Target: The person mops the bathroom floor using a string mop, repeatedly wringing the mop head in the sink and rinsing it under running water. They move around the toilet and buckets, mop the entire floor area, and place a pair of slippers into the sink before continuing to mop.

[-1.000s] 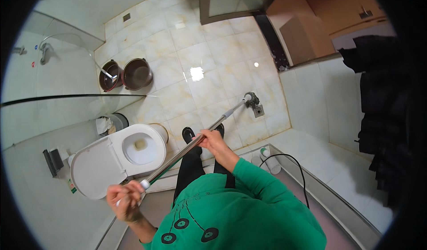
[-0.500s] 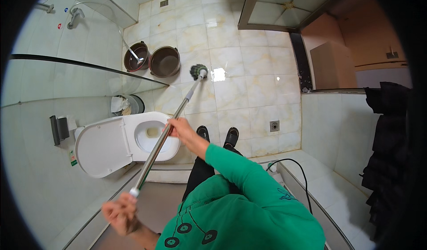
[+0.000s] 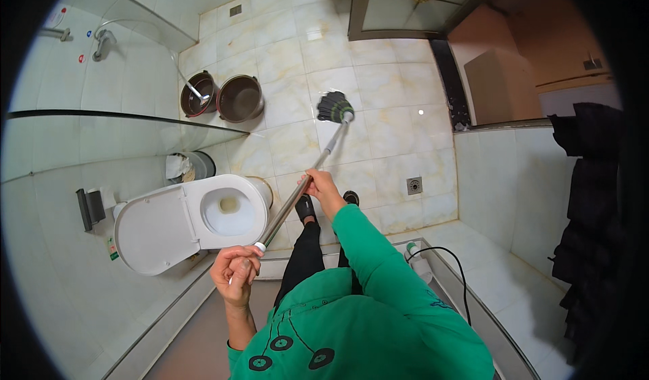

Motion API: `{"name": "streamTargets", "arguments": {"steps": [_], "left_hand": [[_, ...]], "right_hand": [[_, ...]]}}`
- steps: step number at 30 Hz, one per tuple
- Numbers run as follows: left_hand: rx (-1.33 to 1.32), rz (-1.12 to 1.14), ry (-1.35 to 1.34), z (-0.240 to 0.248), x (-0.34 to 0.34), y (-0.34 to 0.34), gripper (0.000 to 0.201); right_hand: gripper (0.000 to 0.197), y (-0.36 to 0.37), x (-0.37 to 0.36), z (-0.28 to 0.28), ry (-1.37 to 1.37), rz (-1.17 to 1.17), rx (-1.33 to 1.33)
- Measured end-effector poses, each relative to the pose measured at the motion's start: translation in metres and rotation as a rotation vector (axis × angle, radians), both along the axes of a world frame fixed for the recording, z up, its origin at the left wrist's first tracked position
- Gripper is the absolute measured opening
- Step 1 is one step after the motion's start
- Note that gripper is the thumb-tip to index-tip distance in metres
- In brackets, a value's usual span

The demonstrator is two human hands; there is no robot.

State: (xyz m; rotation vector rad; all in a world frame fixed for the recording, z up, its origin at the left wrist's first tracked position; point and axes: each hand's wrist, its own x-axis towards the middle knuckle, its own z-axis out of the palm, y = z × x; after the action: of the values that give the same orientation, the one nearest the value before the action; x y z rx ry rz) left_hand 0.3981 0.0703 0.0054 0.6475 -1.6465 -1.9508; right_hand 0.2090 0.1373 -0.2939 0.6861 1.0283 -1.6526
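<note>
Ideally, with my left hand (image 3: 236, 272) and right hand (image 3: 322, 187) both gripping the mop handle (image 3: 287, 208), I'd press the far mop head (image 3: 332, 107) flat.

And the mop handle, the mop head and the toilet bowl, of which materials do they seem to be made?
Mop handle: probably polished metal, from its silvery sheen.
Mop head: likely fabric, matte, as it spreads in dark strips with green; the exact fibre cannot be told.
Toilet bowl: likely glazed ceramic, white and smooth with a soft gloss.
</note>
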Motion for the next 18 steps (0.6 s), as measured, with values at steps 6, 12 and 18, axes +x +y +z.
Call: {"name": "streamTargets", "arguments": {"steps": [6, 12, 18], "left_hand": [[0.174, -0.119, -0.041, -0.007, -0.026, 0.023, 0.015], [0.31, -0.223, -0.152, -0.011, -0.059, 0.052, 0.017], [0.401, -0.208, -0.079, -0.002, -0.088, 0.052, 0.013]], "right_hand": [[0.023, 0.101, -0.008, -0.018, -0.105, -0.183, 0.025], [0.02, 0.195, -0.002, -0.034, -0.105, -0.236, -0.007], [0.013, 0.221, -0.019, -0.021, -0.104, -0.248, 0.097]]}}
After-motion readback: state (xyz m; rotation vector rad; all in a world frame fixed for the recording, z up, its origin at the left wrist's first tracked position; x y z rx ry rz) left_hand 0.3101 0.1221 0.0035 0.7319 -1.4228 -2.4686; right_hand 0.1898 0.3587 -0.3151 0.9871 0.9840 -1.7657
